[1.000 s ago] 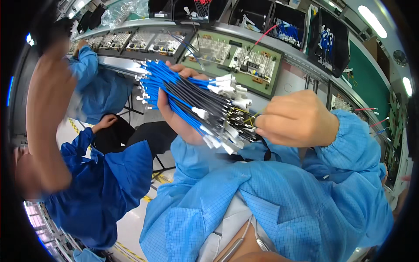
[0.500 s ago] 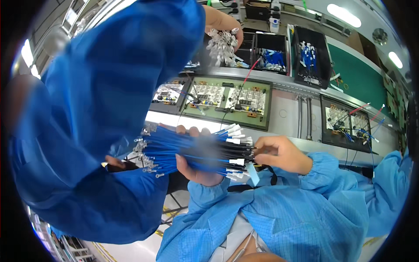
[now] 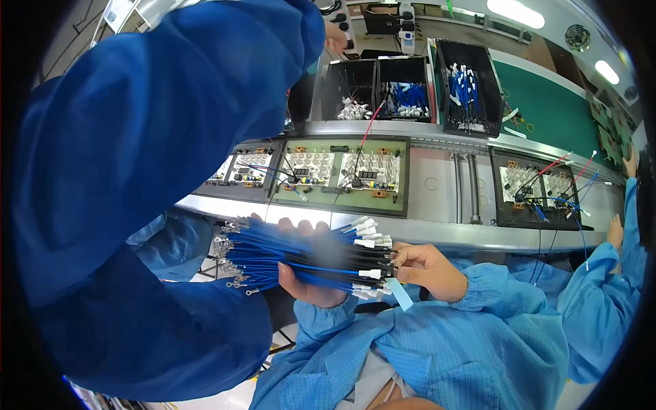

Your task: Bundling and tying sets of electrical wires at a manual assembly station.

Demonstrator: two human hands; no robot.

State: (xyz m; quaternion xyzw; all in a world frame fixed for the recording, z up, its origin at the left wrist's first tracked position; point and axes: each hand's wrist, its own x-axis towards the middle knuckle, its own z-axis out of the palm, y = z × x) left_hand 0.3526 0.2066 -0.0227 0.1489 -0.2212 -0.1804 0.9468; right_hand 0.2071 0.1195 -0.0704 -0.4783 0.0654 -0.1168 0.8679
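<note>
A thick bundle of blue and black wires (image 3: 273, 253) lies across my left hand (image 3: 311, 290), with the fingers and thumb wrapped around it. Metal ring terminals stick out at its left end, and white connector sleeves at its right. My right hand (image 3: 430, 270) is at the right end, thumb and fingers pinched at the tips of the black wires; exactly how many it grips is hidden. A pale blue tag (image 3: 400, 294) hangs from the bundle just below those fingers. A grey blur covers the bundle's middle.
Green-framed circuit boards (image 3: 342, 171) lie on the bench beyond, with another board fixture (image 3: 540, 188) at right. Black bins (image 3: 469, 92) of wires stand behind. A co-worker's dark blue sleeve (image 3: 157, 116) fills the left; their hand (image 3: 335, 37) is far back.
The co-worker's hand has let go of a bunch of white-ended wires, now lying in the left bin, and moved back. My right fingers have closed in on the black wire tips.
</note>
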